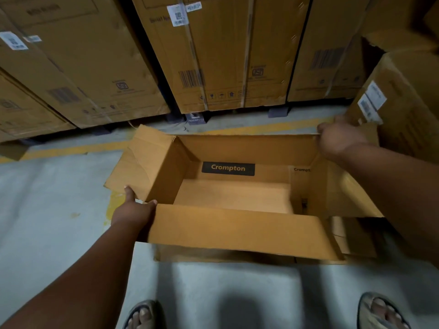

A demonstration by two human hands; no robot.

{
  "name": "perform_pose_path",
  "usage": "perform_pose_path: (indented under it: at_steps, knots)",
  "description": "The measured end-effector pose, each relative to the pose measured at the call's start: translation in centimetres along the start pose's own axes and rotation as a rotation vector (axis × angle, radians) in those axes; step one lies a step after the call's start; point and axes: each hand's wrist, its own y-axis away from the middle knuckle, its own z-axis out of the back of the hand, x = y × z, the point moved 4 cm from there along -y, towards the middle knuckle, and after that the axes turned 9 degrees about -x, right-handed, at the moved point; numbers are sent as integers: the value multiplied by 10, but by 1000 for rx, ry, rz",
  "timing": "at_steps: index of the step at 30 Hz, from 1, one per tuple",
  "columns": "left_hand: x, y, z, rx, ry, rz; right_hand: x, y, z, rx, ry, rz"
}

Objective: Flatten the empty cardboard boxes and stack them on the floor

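An open brown cardboard box (237, 231) stands on the grey floor in front of me, its flaps spread outward and a black "Crompton" label visible through its open inside. My left hand (133, 207) grips the near left corner, thumb on the left flap. At the far right corner, my right hand (337, 138) holds the top edge of the back wall. Nothing lies loose inside the box.
Tall sealed cartons (213, 55) on pallets line the back. Another carton (403, 103) leans at the right, close to my right hand. Yellow floor lines (71, 148) run behind the box. My sandalled feet (142, 314) stand at the bottom edge.
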Motion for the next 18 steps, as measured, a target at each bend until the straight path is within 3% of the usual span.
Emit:
perform_pose_path:
  at_steps: [10,13,18]
  knots:
    - [-47,12,17,165,193,-15,47,15,4,94,-138,184]
    - [-86,36,18,294,538,-12,83,26,9,147,-142,247]
    - [-130,72,3,402,1305,305,146,70,9,172,-170,436]
